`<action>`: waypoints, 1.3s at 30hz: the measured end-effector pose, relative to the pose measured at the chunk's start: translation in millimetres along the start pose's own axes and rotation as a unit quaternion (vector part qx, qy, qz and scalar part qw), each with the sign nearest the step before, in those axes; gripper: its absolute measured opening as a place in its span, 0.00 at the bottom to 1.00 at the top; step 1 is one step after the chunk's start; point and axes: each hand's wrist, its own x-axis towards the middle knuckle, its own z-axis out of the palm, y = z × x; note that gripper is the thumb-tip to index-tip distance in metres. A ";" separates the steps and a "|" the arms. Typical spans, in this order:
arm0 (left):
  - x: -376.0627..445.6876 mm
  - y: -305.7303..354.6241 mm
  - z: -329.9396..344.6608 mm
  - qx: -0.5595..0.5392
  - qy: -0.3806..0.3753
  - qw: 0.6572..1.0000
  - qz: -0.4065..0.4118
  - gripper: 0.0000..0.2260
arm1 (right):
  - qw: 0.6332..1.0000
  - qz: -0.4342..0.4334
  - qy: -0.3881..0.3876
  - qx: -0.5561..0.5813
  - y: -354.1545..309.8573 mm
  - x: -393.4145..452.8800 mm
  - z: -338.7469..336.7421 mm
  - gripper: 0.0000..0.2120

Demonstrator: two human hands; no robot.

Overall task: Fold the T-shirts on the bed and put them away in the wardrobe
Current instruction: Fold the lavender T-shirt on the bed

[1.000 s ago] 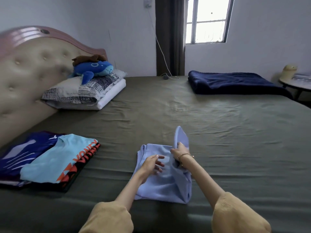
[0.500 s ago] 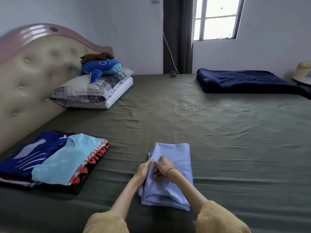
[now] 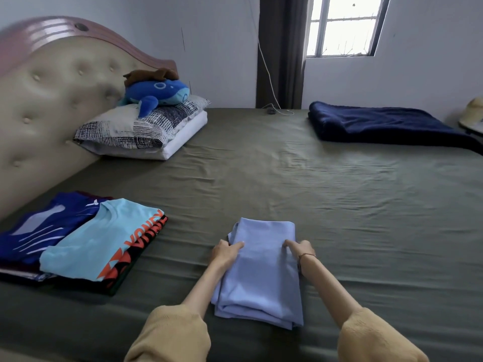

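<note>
A pale lavender T-shirt (image 3: 261,273) lies folded into a narrow rectangle on the olive bed sheet (image 3: 287,184) right in front of me. My left hand (image 3: 226,252) rests on its left edge with fingers lying flat on the cloth. At its right edge, my right hand (image 3: 298,248) touches the fabric with its fingers bent down onto it. To the left sits a stack of folded T-shirts: a light blue one (image 3: 102,239) with orange lettering on top, overlapping a dark blue one (image 3: 44,226).
Two stacked pillows (image 3: 146,126) with a blue plush whale (image 3: 156,94) lie by the padded headboard (image 3: 47,100). A folded navy blanket (image 3: 379,124) lies at the far right. A charger cable (image 3: 274,111) reaches the far edge of the bed.
The raised flap of the lavender T-shirt was folded down flat. Both hands then slid apart from the middle to the shirt's left and right edges.
</note>
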 end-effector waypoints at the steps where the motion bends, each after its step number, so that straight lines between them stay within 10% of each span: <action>1: 2.2 0.3 0.9 -0.021 -0.009 1.000 -0.006 0.24 | 1.000 0.004 -0.013 0.015 1.9 2.6 0.9 0.24; 11: 3.8 30.1 -4.7 -0.202 -0.030 0.975 0.084 0.03 | 0.975 -0.107 -0.043 0.191 -20.6 19.8 -13.9 0.12; 22: -14.0 107.2 -42.0 -0.192 0.066 0.943 0.265 0.09 | 0.897 -0.422 -0.018 0.133 -76.5 -15.8 -80.9 0.10; 32: -25.9 -28.1 -16.7 -0.040 -0.121 0.987 0.101 0.19 | 0.850 -0.296 -0.268 -0.343 48.2 0.7 -83.6 0.16; 36: -33.3 -22.1 -23.4 -0.110 -0.115 0.987 -0.015 0.04 | 0.906 -0.237 -0.217 -0.276 48.1 2.1 -84.0 0.13; 39: -32.7 -14.0 -21.9 -0.076 -0.143 0.985 -0.053 0.19 | 0.977 -0.136 -0.125 -0.108 49.5 10.6 -71.4 0.03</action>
